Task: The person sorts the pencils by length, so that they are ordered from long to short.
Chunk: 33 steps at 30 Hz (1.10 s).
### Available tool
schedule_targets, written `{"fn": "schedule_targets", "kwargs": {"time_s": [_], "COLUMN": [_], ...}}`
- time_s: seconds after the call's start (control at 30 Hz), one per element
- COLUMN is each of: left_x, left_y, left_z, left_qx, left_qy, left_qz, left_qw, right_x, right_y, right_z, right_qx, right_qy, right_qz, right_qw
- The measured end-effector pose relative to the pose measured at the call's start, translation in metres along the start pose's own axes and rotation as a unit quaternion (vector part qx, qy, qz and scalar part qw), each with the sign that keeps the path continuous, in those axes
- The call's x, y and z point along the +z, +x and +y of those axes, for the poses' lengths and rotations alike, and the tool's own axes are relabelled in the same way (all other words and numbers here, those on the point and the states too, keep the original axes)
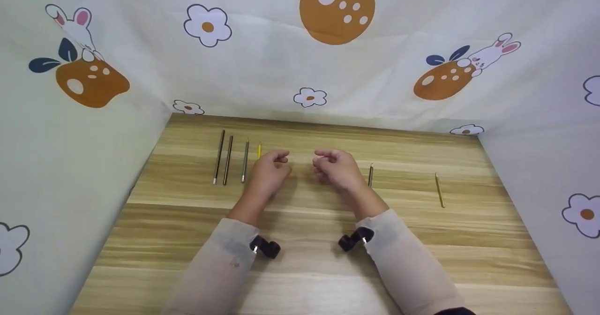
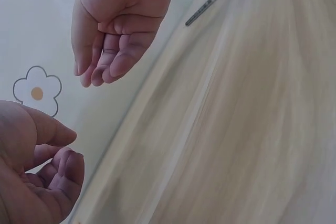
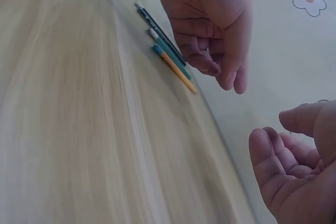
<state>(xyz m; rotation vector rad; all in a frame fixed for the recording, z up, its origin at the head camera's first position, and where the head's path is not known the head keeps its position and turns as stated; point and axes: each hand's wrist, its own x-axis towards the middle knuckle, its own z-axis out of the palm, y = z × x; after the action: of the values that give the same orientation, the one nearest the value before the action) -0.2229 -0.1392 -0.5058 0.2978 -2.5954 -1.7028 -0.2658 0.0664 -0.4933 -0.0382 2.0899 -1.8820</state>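
My left hand hovers over the table with its fingers loosely bent and nothing held. A yellow pencil lies partly hidden behind it. To its left, a dark green pencil and two black pencils lie side by side, roughly parallel. My right hand faces the left one across a gap, also loosely bent and holding nothing. Just right of it lies a short dark pencil, its lower end hidden by the wrist. Both hands also appear in the left wrist view, apart from each other.
A gold-yellow pencil lies alone farther right on the wooden table. Pale printed cloth stands along the table's back and sides. Each sleeve carries a small black wrist camera.
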Motion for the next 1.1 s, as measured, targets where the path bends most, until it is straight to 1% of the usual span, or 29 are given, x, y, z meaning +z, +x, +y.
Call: {"fn": "schedule_targets", "kwargs": {"time_s": [0.2, 0.27, 0.4, 0.53, 0.67, 0.8, 1.0, 1.1], "left_x": [0.014, 0.02, 0.035, 0.051, 0.064, 0.074, 0.09, 0.099], "left_y": [-0.002, -0.003, -0.005, -0.007, -0.01, -0.013, -0.016, -0.019], "left_z": [0.006, 0.009, 0.015, 0.02, 0.024, 0.027, 0.03, 0.031], "left_qx": [0.021, 0.028, 0.037, 0.035, 0.034, 0.042, 0.059, 0.061], "left_qy": [0.007, 0.0, -0.027, -0.044, -0.054, -0.057, -0.055, -0.054], "left_qz": [0.005, 0.0, -0.022, -0.051, -0.081, -0.103, -0.125, -0.127], "left_qw": [0.9997, 0.9996, 0.9987, 0.9972, 0.9947, 0.9921, 0.9889, 0.9885], "right_x": [-0.023, -0.032, -0.052, -0.073, -0.093, -0.112, -0.139, -0.153], "right_y": [-0.004, -0.006, -0.012, -0.016, -0.019, -0.022, -0.033, -0.041], "right_z": [0.0, 0.0, 0.0, 0.004, 0.01, 0.016, 0.022, 0.025], "right_qx": [-0.016, -0.02, -0.017, -0.018, -0.016, -0.015, -0.004, 0.001], "right_qy": [-0.014, -0.017, -0.016, -0.033, -0.046, -0.051, -0.053, -0.046], "right_qz": [0.009, 0.013, 0.028, 0.041, 0.048, 0.059, 0.079, 0.086], "right_qw": [1.0, 1.0, 0.999, 0.998, 0.998, 0.997, 0.995, 0.995]}}
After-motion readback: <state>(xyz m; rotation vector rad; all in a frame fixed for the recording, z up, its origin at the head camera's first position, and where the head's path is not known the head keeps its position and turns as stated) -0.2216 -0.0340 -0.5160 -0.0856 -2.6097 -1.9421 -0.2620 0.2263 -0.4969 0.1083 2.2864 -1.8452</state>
